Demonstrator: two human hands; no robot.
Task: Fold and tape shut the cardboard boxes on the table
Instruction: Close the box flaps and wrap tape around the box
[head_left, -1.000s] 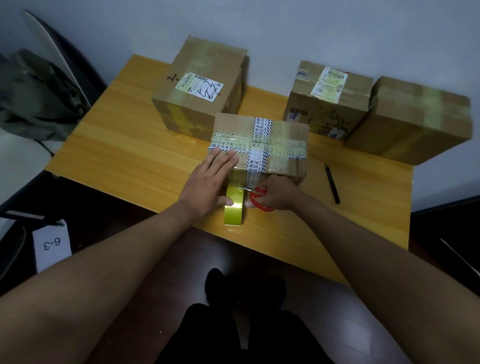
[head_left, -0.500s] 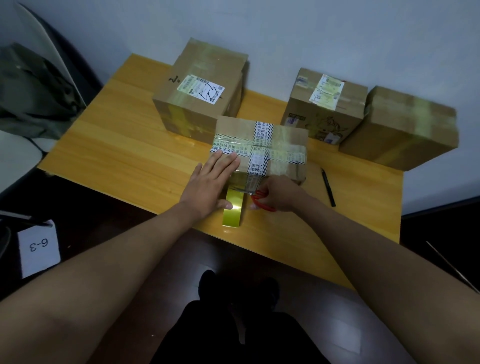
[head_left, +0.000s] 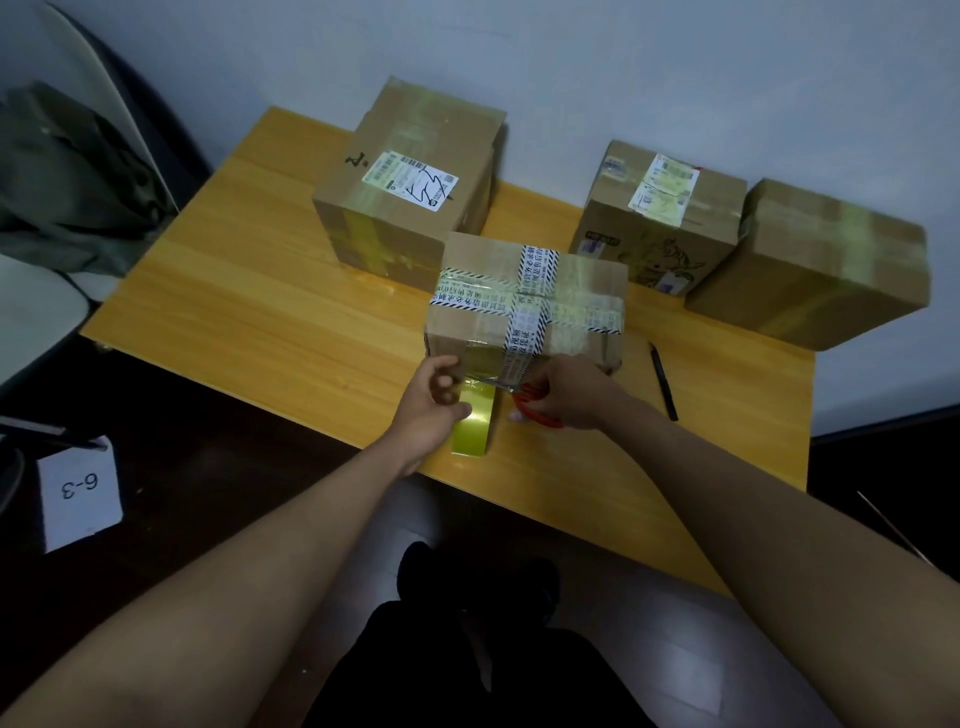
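Head view: our left hand (head_left: 434, 402) grips the yellow-green tape roll (head_left: 475, 423) just before the striped-taped brown cardboard box (head_left: 524, 306) on the bench (head_left: 249, 306); our right hand (head_left: 563, 392) holds red-handled scissors (head_left: 535, 410). Slack tape could wrinkle or stick askew.

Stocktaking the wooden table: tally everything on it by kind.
Brown cardboard boxes: 4
Yellow-green tape roll: 1
Red-handled scissors: 1
Black pen: 1
Total: 7
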